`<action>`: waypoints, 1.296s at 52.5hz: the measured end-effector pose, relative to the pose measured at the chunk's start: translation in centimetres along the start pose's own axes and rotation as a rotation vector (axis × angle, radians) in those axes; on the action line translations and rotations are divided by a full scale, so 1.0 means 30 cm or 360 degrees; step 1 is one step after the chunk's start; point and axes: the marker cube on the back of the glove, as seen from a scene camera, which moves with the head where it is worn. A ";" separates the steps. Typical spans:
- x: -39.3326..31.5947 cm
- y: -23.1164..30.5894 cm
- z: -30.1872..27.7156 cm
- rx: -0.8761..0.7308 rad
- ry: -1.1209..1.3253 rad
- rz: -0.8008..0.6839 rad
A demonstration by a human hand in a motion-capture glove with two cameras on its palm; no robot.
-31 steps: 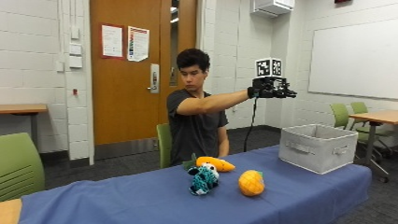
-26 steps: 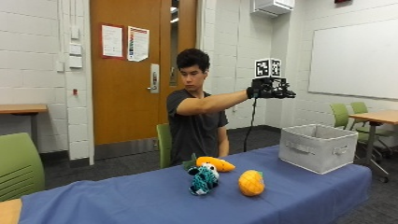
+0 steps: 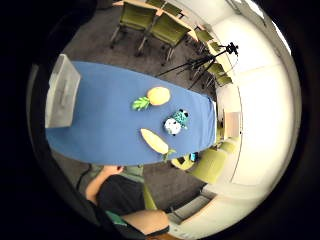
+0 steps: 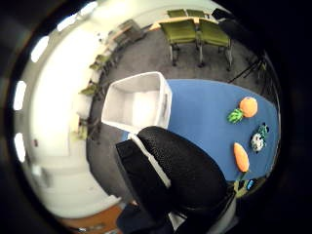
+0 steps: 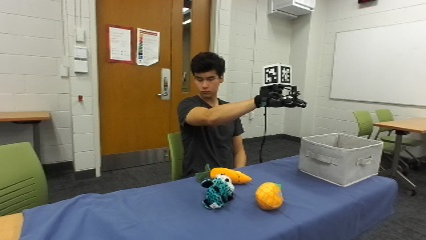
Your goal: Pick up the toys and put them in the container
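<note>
I hold my gloved right hand (image 5: pixel 279 97) high over the desk (image 5: pixel 133 215), grip state unclear, nothing picked yet; next I must lower toward the plush carrot (image 5: pixel 229 175), at 7 o'clock from the container (image 5: pixel 339 157).

Person (image 5: pixel 210 125) wears a dark grey short-sleeved T-shirt (image 5: pixel 206 137); forearms are bare. Right hand (image 5: pixel 279 97) is covered by a black glove with a bulky, blocky outline. In the thumb side palm view the glove (image 4: pixel 178 178) shows a finely textured black fabric and rounded padded shapes, with a white strip along one edge.
</note>
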 end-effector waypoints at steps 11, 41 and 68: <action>0.244 0.087 0.043 -0.0003 0.0031 0.0109; 0.621 0.368 0.549 -0.0149 -0.0092 0.0270; 0.640 0.460 0.930 -0.0367 -0.0062 0.0282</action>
